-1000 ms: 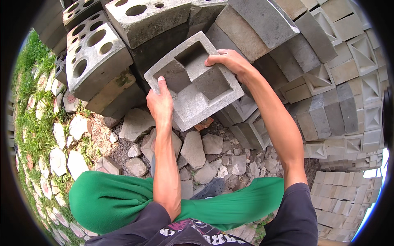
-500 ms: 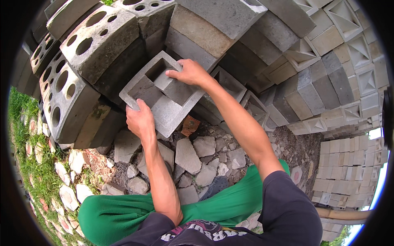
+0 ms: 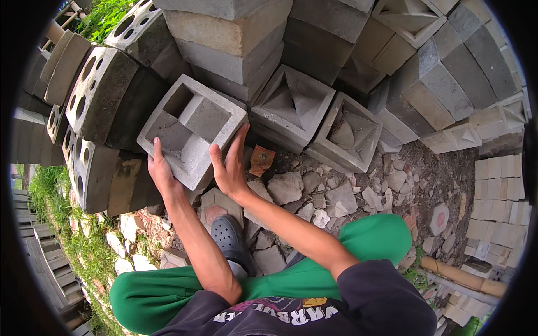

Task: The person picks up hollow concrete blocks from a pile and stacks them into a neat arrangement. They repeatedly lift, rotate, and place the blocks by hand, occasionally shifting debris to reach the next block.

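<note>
A square grey concrete breeze block with a stepped, recessed inside is tilted between my two hands, in front of the stack. My left hand grips its near left edge, one digit over the rim and the other fingers hidden. Against its right side presses my right hand, with thumb and fingers spread along the wall. Whether the block's underside rests on something is hidden. To its right sit two similar blocks with pyramid-shaped insides.
Stacked solid-sided blocks rise behind, and blocks with round holes stand at the left. Broken stone and an orange-brown shard litter the ground. My foot in a dark clog is close below the hands. A pole lies at right.
The breeze block has moved left and slightly down in view. My right hand has shifted from its far rim to its right side. My view has also moved, showing the clog.
</note>
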The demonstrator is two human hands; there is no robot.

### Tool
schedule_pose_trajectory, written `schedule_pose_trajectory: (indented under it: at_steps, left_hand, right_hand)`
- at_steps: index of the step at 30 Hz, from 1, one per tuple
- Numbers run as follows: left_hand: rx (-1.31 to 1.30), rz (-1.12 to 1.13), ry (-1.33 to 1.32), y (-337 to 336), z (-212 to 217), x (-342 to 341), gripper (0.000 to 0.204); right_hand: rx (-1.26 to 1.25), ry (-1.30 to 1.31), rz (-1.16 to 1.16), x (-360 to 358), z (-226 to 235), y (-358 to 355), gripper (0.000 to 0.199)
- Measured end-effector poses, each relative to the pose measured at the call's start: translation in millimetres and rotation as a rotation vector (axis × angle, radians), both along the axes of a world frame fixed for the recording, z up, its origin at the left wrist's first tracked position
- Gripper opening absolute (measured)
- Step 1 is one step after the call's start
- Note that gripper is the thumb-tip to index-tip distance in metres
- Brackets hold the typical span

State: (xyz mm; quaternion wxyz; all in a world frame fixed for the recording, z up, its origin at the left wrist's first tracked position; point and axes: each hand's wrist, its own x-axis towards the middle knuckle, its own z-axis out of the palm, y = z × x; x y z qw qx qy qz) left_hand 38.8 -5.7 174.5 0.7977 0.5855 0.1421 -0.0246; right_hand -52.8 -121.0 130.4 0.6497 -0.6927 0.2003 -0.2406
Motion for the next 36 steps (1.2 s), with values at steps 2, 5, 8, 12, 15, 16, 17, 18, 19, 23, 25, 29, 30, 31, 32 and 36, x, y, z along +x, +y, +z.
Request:
schedule_pose_trajectory:
  at_steps: [2,5,8,12,15,16,17,18,19,23,25,29,30,31,32,36]
  left_hand:
    - [-0.21,-0.16,-0.084,-3,-7,-12,0.061]
    - [-0.435,-0.107,-0.187,-18,-34,-31,0.068]
    - [-0.285,-0.046,-0.151,-39,-46,-36,0.074]
    - [-0.273,-0.036,-0.198,-57,-56,-30,0.08]
    - [-0.25,-0.034,-0.231,-66,-53,-27,0.081]
    - [-0.254,-0.033,-0.24,-67,-53,-25,0.08]
    - [-0.262,-0.029,-0.248,-68,-53,-25,0.08]
    - [-0.26,-0.038,-0.264,-67,-57,-22,0.079]
    - [-0.258,-0.047,-0.279,-64,-61,-18,0.077]
    - [-0.201,-0.078,-0.335,-63,-56,-6,0.076]
    - [-0.241,-0.103,-0.225,-83,-39,-16,0.083]
    - [-0.222,-0.215,-0.34,-67,-53,-6,0.081]
    - [-0.255,-0.254,-0.348,-58,-57,1,0.081]
    - [-0.291,-0.296,-0.354,-62,-56,1,0.08]
    - [-0.271,-0.256,-0.295,-67,-52,-5,0.079]
    - [-0.153,0.107,0.038,-59,-76,-20,0.074]
  right_hand:
    - [0.009,-0.003,-0.081,13,-4,13,0.105]
    - [0.045,-0.093,-0.242,28,-3,18,0.101]
    - [0.079,-0.06,-0.295,43,0,9,0.098]
    - [0.141,-0.073,-0.247,58,-1,-10,0.094]
    - [0.161,-0.108,-0.248,64,-3,-15,0.093]
    - [0.156,-0.102,-0.243,66,-3,-15,0.093]
    - [0.146,-0.097,-0.235,67,-3,-16,0.094]
    - [0.137,-0.091,-0.228,67,-3,-17,0.094]
    - [0.134,-0.093,-0.223,68,-3,-17,0.094]
    - [0.099,-0.106,-0.213,74,-2,-16,0.102]
    - [0.079,-0.108,-0.209,76,-5,-20,0.106]
    - [-0.031,-0.007,-0.102,68,-1,-23,0.113]
    - [-0.058,0.032,-0.08,67,3,-25,0.114]
    - [-0.086,0.073,-0.062,67,6,-33,0.114]
    - [-0.117,0.111,-0.035,62,8,-40,0.115]
    - [0.025,0.206,0.047,39,12,-66,0.104]
